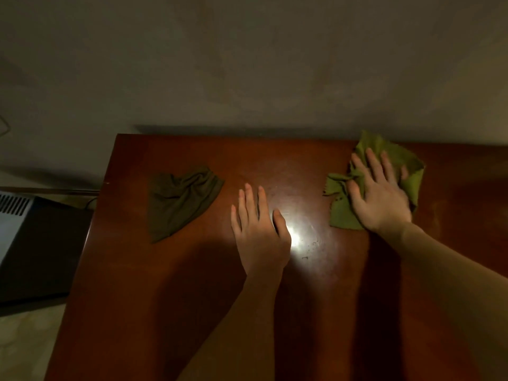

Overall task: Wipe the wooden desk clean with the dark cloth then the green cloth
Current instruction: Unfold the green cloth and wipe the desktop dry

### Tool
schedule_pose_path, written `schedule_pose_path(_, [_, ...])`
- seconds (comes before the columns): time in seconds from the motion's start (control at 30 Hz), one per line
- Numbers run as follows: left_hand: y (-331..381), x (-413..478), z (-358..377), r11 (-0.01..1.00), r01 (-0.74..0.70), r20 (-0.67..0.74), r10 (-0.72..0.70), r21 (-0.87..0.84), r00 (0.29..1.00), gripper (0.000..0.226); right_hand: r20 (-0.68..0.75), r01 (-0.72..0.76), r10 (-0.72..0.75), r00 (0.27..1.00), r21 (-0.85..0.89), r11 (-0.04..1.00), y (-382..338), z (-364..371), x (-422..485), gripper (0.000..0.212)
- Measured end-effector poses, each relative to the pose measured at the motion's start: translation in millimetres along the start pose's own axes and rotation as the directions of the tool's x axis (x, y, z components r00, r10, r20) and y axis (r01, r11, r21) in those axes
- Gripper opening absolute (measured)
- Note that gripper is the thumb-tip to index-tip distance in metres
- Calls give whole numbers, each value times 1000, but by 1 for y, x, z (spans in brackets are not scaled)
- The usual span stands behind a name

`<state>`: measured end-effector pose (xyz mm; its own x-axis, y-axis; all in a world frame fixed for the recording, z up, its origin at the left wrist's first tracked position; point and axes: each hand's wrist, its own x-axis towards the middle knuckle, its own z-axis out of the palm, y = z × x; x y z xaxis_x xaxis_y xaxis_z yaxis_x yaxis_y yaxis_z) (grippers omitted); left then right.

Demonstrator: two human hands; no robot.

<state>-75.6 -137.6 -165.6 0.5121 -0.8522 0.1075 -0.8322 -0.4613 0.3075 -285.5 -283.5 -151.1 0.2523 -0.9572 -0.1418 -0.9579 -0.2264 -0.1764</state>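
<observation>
The reddish wooden desk (176,284) fills the lower part of the view, with a bright glare spot near its middle. The dark cloth (178,200) lies crumpled and untouched on the left part of the desk. My left hand (259,232) rests flat on the bare wood to the right of it, fingers straight. The green cloth (343,213) lies bunched near the desk's far right edge. My right hand (379,193) presses flat on top of it with fingers spread, and looks slightly blurred.
A plain wall (247,64) stands right behind the desk's far edge. A dark box-shaped appliance with a vent grille (35,243) sits on the floor left of the desk. Small specks show on the wood near the glare (308,251).
</observation>
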Motion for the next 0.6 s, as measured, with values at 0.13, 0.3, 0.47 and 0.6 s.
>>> schedule_pose_path(0.13, [0,0,1,1000,-9,-45,10,25,999,58,-18,87,-87,996,11,996,-75,15,-4,73])
schedule_pose_path(0.3, [-1,1,1,1000,-2,-59,2,6,998,55,83,381,-409,909,236,894,-127,25,2,66])
schedule_pose_path(0.47, [-1,0,-2,1000,-14,-49,13,-19,999,56,10,182,-189,982,233,955,-4,6,4,69])
schedule_pose_path(0.6, [2,0,-6,1000,-6,-14,6,0,1000,57,1,-119,120,993,164,979,102,-23,-37,67])
